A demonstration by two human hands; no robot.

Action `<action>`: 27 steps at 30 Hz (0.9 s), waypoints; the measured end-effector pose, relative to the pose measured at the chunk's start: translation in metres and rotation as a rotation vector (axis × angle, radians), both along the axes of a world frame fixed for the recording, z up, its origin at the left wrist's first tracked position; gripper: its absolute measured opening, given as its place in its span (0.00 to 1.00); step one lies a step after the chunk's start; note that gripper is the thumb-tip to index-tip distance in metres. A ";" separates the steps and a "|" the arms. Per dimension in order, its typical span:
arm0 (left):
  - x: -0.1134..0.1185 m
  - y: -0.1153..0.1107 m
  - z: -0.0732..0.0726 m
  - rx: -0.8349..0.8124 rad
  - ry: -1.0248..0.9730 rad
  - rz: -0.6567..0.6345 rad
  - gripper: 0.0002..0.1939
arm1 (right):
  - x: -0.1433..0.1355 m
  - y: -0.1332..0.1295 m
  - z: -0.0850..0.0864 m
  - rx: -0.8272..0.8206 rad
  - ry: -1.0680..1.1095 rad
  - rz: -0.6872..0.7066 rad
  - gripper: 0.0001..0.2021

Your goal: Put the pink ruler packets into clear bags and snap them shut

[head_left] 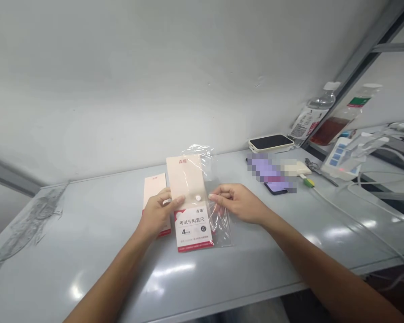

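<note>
A pink, white and red packet [194,229] with Chinese print and a round button stands out over the grey table. My left hand [160,210] grips its left edge, thumb on the front. My right hand [234,202] pinches the edge of a clear plastic bag [224,226], which shows behind and to the right of the packet. How far the packet sits inside the bag, I cannot tell. A second pink and red packet [155,183] lies on the table to the left, partly hidden by my left hand.
Toward the right of the table [101,287] are a white-cased phone [272,142], a purple-screened phone [271,172], a pale block [294,168] with a cable, keys [318,170], a power strip [343,157] and two bottles [313,114]. A wall stands behind.
</note>
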State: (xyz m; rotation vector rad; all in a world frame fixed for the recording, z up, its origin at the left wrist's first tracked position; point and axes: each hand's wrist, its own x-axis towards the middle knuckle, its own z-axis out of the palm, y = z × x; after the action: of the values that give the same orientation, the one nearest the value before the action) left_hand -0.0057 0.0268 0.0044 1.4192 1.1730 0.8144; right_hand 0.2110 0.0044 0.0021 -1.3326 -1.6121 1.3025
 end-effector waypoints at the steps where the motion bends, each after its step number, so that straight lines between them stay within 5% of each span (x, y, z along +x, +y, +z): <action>1: -0.002 0.001 -0.001 -0.013 0.005 0.003 0.14 | 0.003 0.002 -0.001 0.002 -0.016 -0.007 0.12; 17: 0.000 -0.003 0.000 -0.127 -0.037 0.123 0.19 | 0.009 0.004 0.001 0.070 -0.086 -0.091 0.14; 27: -0.013 0.010 0.000 -0.123 -0.084 0.226 0.19 | 0.050 0.018 0.003 -0.032 -0.238 -0.226 0.15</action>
State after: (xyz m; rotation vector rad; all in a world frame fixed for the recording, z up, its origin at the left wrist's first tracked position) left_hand -0.0189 0.0368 0.0043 1.1551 1.3111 0.9320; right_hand 0.2611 0.0220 0.0053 -1.6888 -1.5445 1.0705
